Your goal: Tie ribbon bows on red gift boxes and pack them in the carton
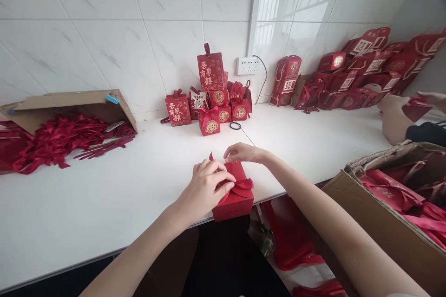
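The thumb and forefinger of the left hand [208, 183] are found close together at the ribbon [245, 184] on top of the red box [232, 212]; whether ribbon is clamped between them cannot be told. The box is sited at the near edge of the white counter [104, 204], lower centre of the frame. In inspection judgement, the ribbon's crossing should be pinned lightly, loops drawn evenly, and the lid spared from being dented; the box would be better supported if set further in. The left wrist is held low, with the palm turned down. The right hand [241, 152] is reached over the far side, fingers curled; its hold cannot be determined.
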Motion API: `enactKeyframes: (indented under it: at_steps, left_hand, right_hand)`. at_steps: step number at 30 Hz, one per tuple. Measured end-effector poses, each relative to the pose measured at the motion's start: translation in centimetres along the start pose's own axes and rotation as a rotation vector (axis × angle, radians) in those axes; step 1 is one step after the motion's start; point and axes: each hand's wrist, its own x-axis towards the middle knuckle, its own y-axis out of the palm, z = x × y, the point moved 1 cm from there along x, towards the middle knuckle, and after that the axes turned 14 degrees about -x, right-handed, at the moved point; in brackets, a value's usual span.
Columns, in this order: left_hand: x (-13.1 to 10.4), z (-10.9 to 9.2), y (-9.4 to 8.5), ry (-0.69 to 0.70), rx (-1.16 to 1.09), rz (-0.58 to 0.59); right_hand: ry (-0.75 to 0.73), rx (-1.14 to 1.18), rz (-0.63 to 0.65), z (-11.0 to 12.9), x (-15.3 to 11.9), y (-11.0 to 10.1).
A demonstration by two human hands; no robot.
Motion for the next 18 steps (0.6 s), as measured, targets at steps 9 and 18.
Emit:
enactKeyframes:
  at_steps: [9, 18]
  left_hand:
    - [-3.3, 1.8, -1.2, -0.469, -0.387, -0.222]
    - [-3.0, 2.8, 0.2, -0.459, -0.745, -0.115]
  right_hand:
    - [0.039, -0.121, -0.344, 0.0, -10.5, 1.6]
    - [-0.069, 0.275, -0.189, 0.4, -10.9, 4.5]
